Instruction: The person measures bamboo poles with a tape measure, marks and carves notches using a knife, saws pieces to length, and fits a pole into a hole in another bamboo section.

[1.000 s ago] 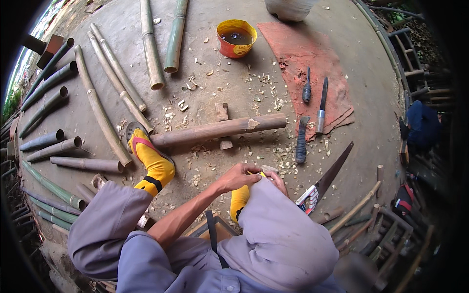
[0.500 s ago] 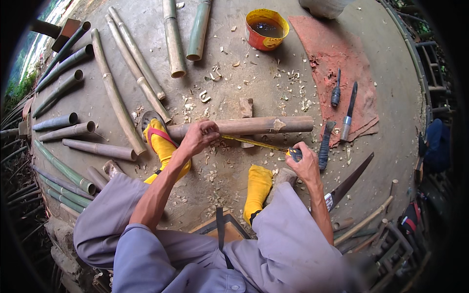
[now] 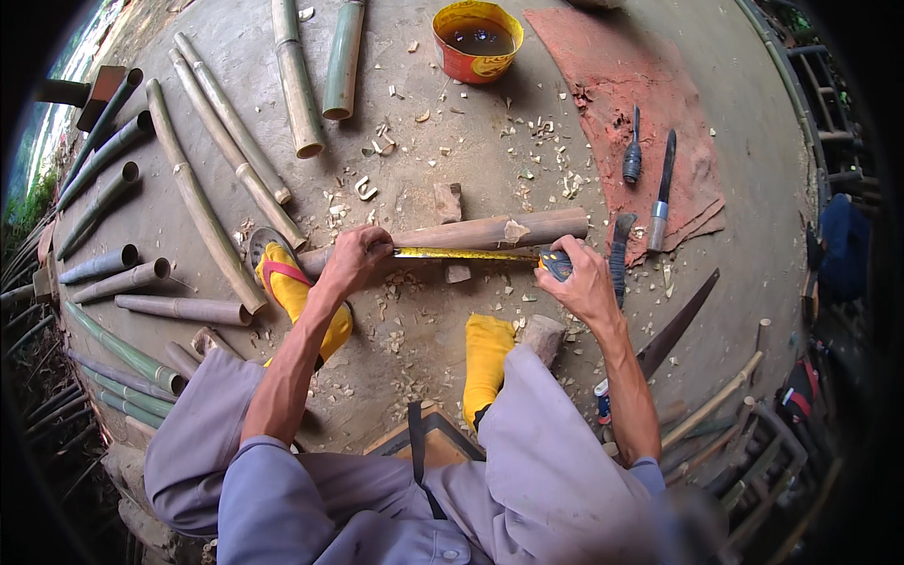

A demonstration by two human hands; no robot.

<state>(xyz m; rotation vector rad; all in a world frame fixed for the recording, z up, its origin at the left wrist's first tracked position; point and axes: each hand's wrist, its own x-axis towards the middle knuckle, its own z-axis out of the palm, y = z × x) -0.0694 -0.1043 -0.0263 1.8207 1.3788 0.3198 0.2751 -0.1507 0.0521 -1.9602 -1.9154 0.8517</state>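
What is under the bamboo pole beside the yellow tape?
A block pokes out on the far side of the bamboo pole, and a smaller piece on the near side. The pole covers the stretch between, so whether they are one block cannot be seen.

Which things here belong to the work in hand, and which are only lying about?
Apparently in use: tape measure, stretched between left hand and right hand; bamboo pole alongside; block under the pole.
Apparently lying about: saw, knife, red mat, yellow-rimmed bucket, other bamboo poles.
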